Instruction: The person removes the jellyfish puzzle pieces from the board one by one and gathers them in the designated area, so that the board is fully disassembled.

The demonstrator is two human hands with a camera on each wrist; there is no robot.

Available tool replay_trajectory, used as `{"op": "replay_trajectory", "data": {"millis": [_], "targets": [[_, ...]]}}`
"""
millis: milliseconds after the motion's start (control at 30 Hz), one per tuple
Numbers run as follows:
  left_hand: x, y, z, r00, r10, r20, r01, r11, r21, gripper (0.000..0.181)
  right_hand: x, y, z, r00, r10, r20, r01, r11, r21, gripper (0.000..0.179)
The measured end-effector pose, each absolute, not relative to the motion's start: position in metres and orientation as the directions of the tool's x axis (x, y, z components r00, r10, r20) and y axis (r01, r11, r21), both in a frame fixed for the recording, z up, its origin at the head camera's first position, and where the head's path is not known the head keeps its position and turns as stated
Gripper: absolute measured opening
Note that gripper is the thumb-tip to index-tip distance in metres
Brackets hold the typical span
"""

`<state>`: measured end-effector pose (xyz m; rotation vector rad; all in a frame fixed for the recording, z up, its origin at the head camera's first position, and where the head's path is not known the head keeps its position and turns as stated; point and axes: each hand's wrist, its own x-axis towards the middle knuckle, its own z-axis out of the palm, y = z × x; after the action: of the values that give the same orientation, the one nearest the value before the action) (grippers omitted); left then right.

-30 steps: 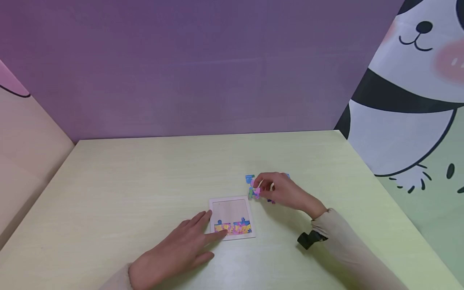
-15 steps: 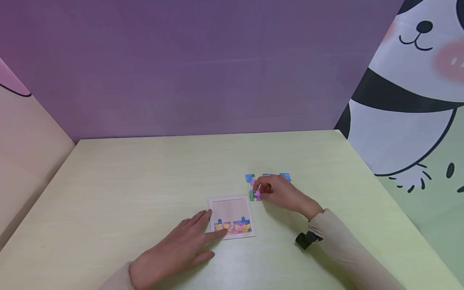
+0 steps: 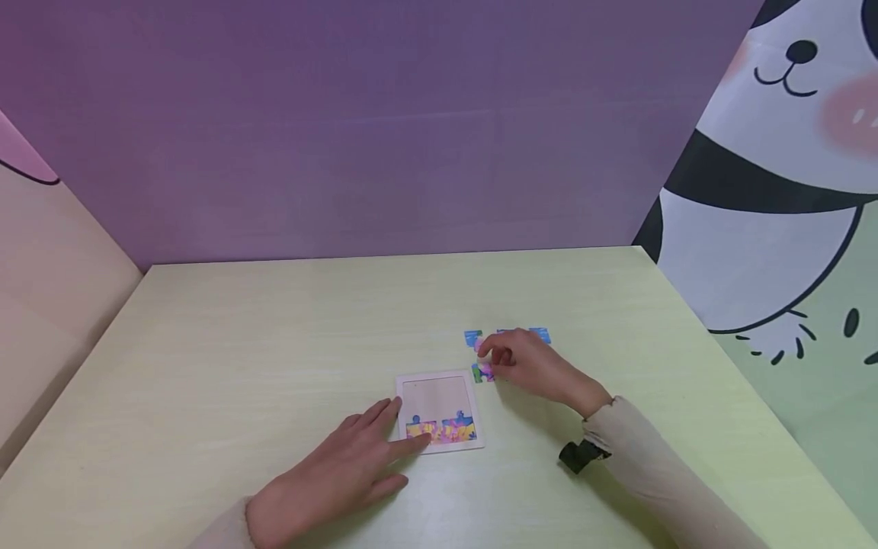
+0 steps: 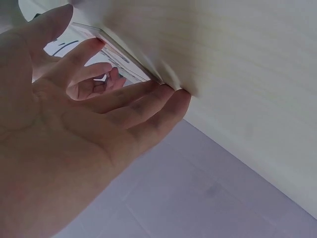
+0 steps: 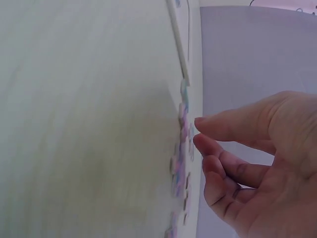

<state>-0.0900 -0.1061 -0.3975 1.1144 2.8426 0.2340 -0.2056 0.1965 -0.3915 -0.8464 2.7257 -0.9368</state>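
In the head view my left hand [image 3: 343,465] lies spread with straight fingers. Its index fingertip rests on the lower part of a jigsaw puzzle frame [image 3: 432,377], over a yellow and pink puzzle piece [image 3: 414,432]. A second piece [image 3: 458,429] fills the tray's lower right corner. My right hand [image 3: 538,370] hovers bent over the loose pieces right of the tray, hiding some. Just below its fingertips lies a green and pink piece [image 3: 483,373]. The right wrist view shows thumb [image 5: 210,125] and index fingertip slightly apart, with nothing visible between them.
Loose blue-topped pieces sit behind my right hand, one at the left [image 3: 472,338] and another at the right [image 3: 540,335]. The pale table [image 3: 274,328] meets a purple wall [image 3: 384,152]. A black strap device [image 3: 579,456] hangs at my right cuff.
My right hand has shifted slightly and its fingers have drawn closer together, uncovering blue pieces behind. The green and pink piece under it has turned a little. My left hand stays nearly still.
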Motion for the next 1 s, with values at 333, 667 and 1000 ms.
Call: {"op": "replay_trajectory", "data": {"millis": [333,667,1000], "targets": [[-0.090,-0.105,-0.401,-0.720,0.694,0.022,0.691,0.714,0.114,0.045,-0.186,0.177,-0.379,-0.791,-0.607,0.078,-0.533,0.620,-0.576,0.018],[-0.092,-0.105,-0.400,-0.699,0.714,0.040,0.715,0.694,0.081,0.045,-0.162,0.162,-0.379,-0.784,-0.617,-0.060,-0.493,0.679,-0.544,0.020],[-0.092,-0.108,-0.394,-0.690,0.724,0.017,0.720,0.683,0.119,0.046,-0.145,0.161,-0.384,-0.769,-0.631,-0.098,-0.495,0.686,-0.533,0.025]]}}
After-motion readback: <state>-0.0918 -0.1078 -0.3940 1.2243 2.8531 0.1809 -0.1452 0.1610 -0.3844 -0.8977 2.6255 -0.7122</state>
